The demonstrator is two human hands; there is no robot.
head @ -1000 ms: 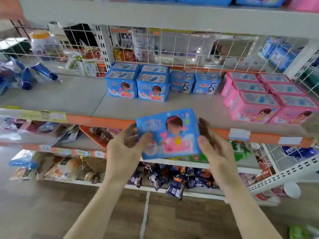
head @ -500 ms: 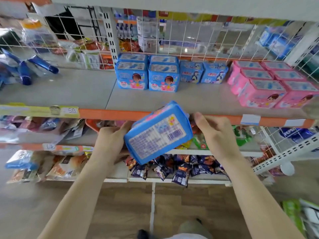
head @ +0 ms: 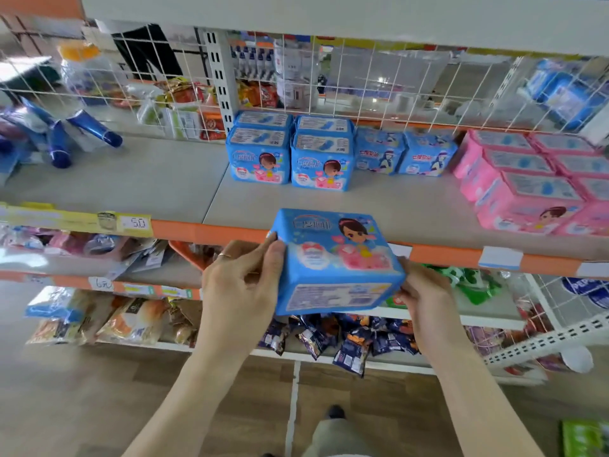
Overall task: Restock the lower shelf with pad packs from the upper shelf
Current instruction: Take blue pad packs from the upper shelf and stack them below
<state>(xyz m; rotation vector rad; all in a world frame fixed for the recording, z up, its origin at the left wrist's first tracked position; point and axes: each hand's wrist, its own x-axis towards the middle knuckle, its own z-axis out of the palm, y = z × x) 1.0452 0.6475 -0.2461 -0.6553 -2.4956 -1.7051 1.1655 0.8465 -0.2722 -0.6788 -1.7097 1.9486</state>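
Observation:
I hold a blue pad pack (head: 336,258) with a cartoon girl on its face, just in front of the orange edge of the grey shelf (head: 197,189). My left hand (head: 240,285) grips its left side, thumb on the face. My right hand (head: 425,298) holds the lower right corner from behind. On the shelf behind stand two stacks of the same blue packs (head: 290,153), two smaller blue packs (head: 405,156) and a block of pink packs (head: 534,179).
A white wire grid (head: 379,77) backs the shelf. Blue tubes (head: 66,136) lie at the far left. Below are shelves with snack bags (head: 342,338) and bread packs (head: 99,318). A white shelf bracket (head: 543,341) juts out at lower right.
The pack had been tipped with its barcode back toward me; now its front face points up again and it sits nearer the shelf edge. The view shifted closer to the shelf.

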